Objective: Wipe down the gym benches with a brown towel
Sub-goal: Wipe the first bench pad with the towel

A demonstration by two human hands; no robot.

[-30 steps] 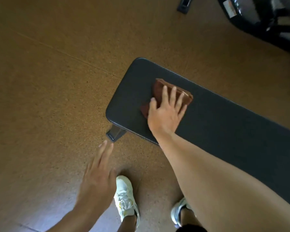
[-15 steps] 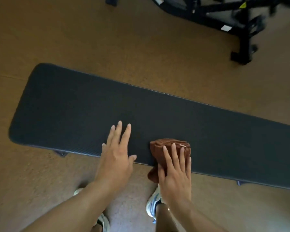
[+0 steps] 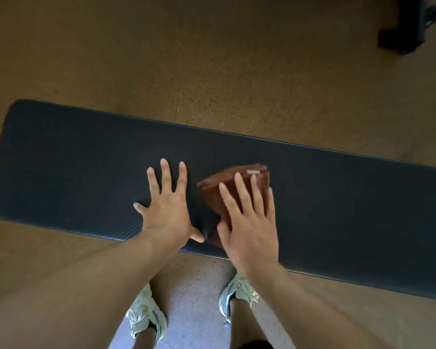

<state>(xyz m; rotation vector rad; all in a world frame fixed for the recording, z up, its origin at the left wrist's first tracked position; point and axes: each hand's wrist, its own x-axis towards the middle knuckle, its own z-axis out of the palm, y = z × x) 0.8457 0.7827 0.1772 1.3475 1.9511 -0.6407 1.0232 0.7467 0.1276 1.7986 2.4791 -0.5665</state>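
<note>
On the dark padded bench [image 3: 337, 197], stretched crosswise over the speckled brown floor [image 3: 212, 71]: left hand [image 3: 166, 212] flat on the pad, palm down, fingers spread wide, holding nothing. Just beside it, right hand [image 3: 249, 222] palm down on a folded brown towel [image 3: 217, 195], fingers slightly apart and laid flat over the cloth, pressing rather than pinching. Towel near the middle of the bench, towards the near edge, folded layers showing beyond the fingertips, a small pale tag [image 3: 253, 171] at the far end. Below the bench edge, two pale sneakers [image 3: 146, 316] on the floor, well apart. Top right corner, part of a black equipment frame [image 3: 403, 34].
</note>
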